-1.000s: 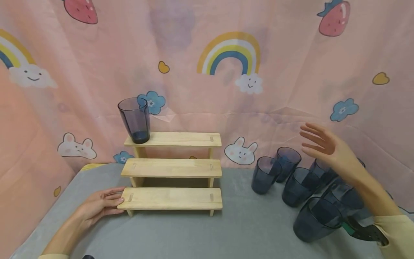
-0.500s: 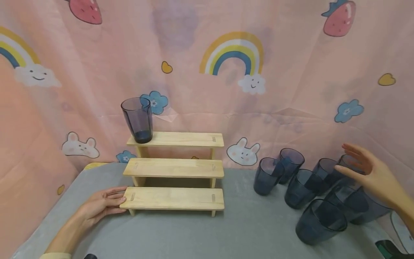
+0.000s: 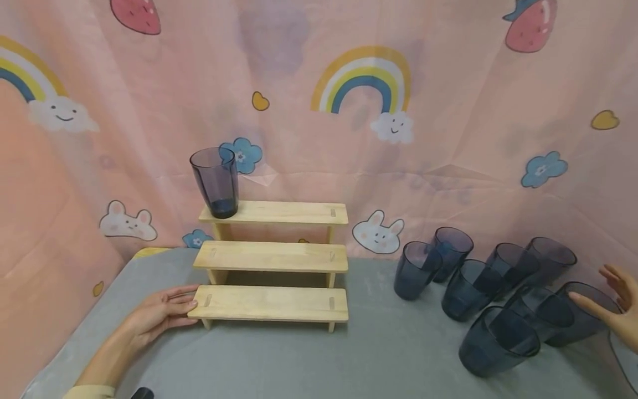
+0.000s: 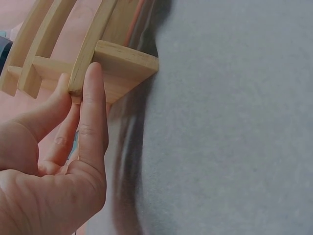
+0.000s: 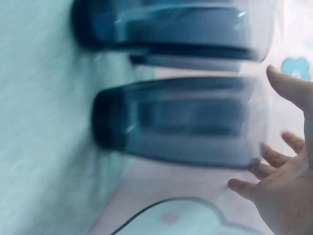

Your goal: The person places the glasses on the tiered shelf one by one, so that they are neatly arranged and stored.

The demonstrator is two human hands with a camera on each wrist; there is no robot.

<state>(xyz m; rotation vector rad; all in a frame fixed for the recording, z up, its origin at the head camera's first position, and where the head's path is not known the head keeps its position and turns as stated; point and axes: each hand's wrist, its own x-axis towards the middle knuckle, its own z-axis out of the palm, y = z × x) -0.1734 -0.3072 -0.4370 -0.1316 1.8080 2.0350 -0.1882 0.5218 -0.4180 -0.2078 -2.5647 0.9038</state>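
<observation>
A three-tier wooden stepped rack (image 3: 271,303) stands on the table, with one dark tinted glass tumbler (image 3: 217,183) upright at the left end of its top tier. My left hand (image 3: 154,316) pinches the left end of the lowest tier; in the left wrist view the thumb (image 4: 56,105) and a finger lie on opposite faces of the board. To the right, my right hand (image 3: 620,310) is spread beside the rightmost tumbler (image 3: 580,324), partly cut off by the frame edge. In the blurred right wrist view, its spread fingers are at that tumbler's (image 5: 181,122) rim; contact is unclear.
Several more tinted tumblers cluster on the right of the grey cloth (image 3: 389,354), among them a front one (image 3: 498,343) and a left one (image 3: 415,271). A pink patterned curtain (image 3: 299,149) hangs right behind. A small black object (image 3: 143,393) shows at the bottom edge.
My right hand has moved right and down, from above the tumblers to beside the rightmost one. The left hand stays on the rack. The head view has shifted slightly.
</observation>
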